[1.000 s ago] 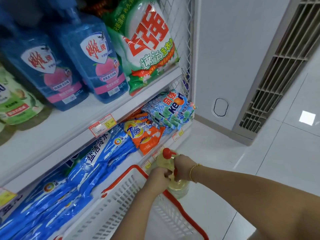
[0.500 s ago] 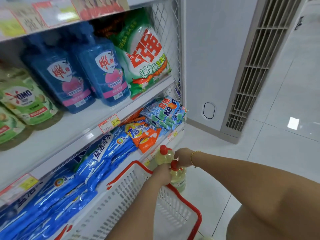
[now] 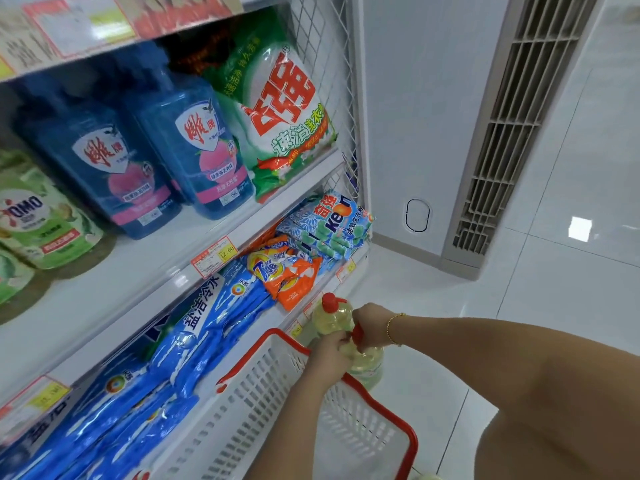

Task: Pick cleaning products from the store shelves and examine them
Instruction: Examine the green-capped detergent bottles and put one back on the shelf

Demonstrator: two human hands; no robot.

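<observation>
Two clear bottles of yellow liquid with red caps sit close together just past the basket's far corner, in front of the lowest shelf. The farther yellow bottle (image 3: 333, 315) stands upright. My right hand (image 3: 372, 320), with a gold bracelet on its wrist, grips the red top of the nearer yellow bottle (image 3: 367, 365). My left hand (image 3: 327, 358) curls round the necks where the two bottles meet. My fingers hide which bottle it holds more.
A white shopping basket with a red rim (image 3: 412, 441) hangs below my arms. The shelves on the left hold blue detergent bottles (image 3: 194, 147), a green washing powder bag (image 3: 287, 123), orange Tide bags (image 3: 291, 275) and blue pouches (image 3: 207, 320). A white wall, a vent grille (image 3: 502, 133) and tiled floor lie to the right.
My head has tilted up, so more of the upper shelves shows. A second red cap has come into sight between my hands. Both hands stay on the bottles.
</observation>
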